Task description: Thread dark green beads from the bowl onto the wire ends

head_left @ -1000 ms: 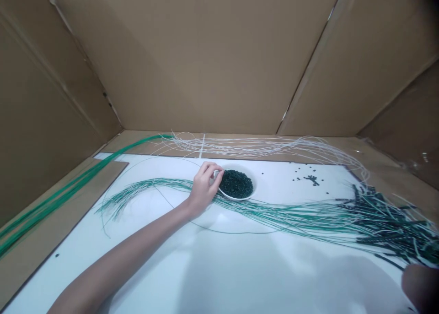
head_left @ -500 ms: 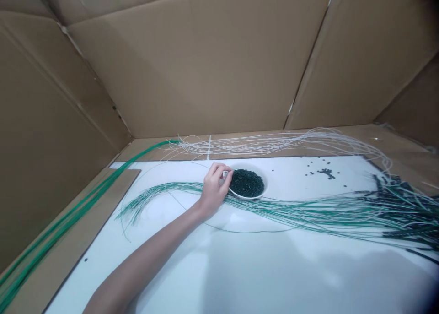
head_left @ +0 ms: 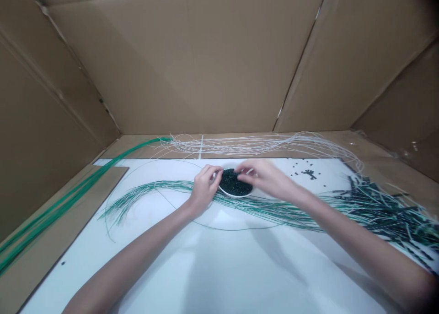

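Note:
A white bowl (head_left: 236,195) full of small dark green beads (head_left: 232,184) stands on the white board. At the bowl's left rim is my left hand (head_left: 205,184), its thumb and fingertips pinched together; what they hold is too small to make out. My right hand (head_left: 262,176) reaches over the bowl from the right, thumb and fingers apart above the beads, slightly blurred. Green strands (head_left: 270,212) run across the board just in front of the bowl, passing by my left hand.
White strands (head_left: 240,144) lie behind the bowl. Green strands (head_left: 82,184) stretch along the left. Loose dark beads (head_left: 309,173) are scattered at the back right, near dark-beaded strands (head_left: 387,208). Cardboard walls (head_left: 206,67) enclose the back and sides.
My right hand and forearm have come into view from the right and now reach the bowl. My left hand stays pinched at the rim. The whole view has shifted slightly.

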Demonstrator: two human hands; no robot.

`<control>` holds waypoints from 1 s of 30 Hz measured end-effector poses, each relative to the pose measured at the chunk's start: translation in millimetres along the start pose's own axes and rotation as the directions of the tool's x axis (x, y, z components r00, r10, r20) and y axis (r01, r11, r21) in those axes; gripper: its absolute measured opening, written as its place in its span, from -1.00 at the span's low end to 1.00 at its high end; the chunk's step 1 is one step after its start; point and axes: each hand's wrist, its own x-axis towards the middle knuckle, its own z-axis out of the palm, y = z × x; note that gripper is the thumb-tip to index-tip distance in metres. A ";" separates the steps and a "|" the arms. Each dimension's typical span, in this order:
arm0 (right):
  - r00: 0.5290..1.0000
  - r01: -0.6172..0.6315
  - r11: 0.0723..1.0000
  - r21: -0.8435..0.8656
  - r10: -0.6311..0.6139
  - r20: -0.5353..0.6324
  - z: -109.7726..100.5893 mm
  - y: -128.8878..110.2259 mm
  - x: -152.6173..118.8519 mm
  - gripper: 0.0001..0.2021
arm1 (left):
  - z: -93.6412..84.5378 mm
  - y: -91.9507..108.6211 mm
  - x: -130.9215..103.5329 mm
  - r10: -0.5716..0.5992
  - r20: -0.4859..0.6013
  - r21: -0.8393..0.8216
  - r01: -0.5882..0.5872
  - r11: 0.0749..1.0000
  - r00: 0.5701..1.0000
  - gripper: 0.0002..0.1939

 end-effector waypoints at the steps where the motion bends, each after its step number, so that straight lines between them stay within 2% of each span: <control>1: 0.997 0.012 0.999 -0.034 -0.010 0.080 5.1 -0.3 0.6 -0.84 | -0.1 -0.3 0.0 -0.001 0.007 0.001 0.001 1.000 1.000 -0.87; 3: 0.980 0.034 0.993 -0.112 -0.011 0.200 16.3 0.4 2.5 -0.79 | -0.2 -0.6 0.1 -0.001 0.006 -0.001 0.001 1.000 1.000 -0.87; 4: 0.976 0.035 0.989 -0.141 -0.004 0.216 21.5 1.6 3.7 -0.78 | -0.1 -0.6 0.2 0.001 0.004 -0.003 -0.001 1.000 1.000 -0.87; 9: 0.980 0.043 0.991 -0.129 -0.017 0.197 31.1 12.7 8.5 -0.89 | 2.0 0.4 -0.5 0.000 -0.019 -0.009 0.000 1.000 1.000 -0.88; 16: 0.999 -0.028 0.998 0.047 0.027 0.026 26.3 17.7 3.6 -0.81 | 7.8 -1.4 -7.3 0.032 -0.082 0.013 -0.031 0.999 0.996 -0.91; 21: 0.990 -0.060 0.978 0.199 0.084 -0.110 32.5 16.8 -2.8 -0.81 | 9.6 -1.6 -10.0 0.046 -0.088 0.012 -0.045 0.999 0.995 -0.91; 25: 0.980 -0.071 0.954 0.290 0.122 -0.159 37.3 20.2 -5.6 -0.82 | 10.3 -1.5 -10.3 0.059 -0.080 0.001 -0.059 0.998 0.995 -0.91; 30: 0.972 -0.093 0.938 0.333 0.158 -0.172 39.4 23.7 -6.9 -0.83 | 10.7 -1.5 -10.3 0.160 -0.099 -0.014 -0.162 0.987 0.982 -0.92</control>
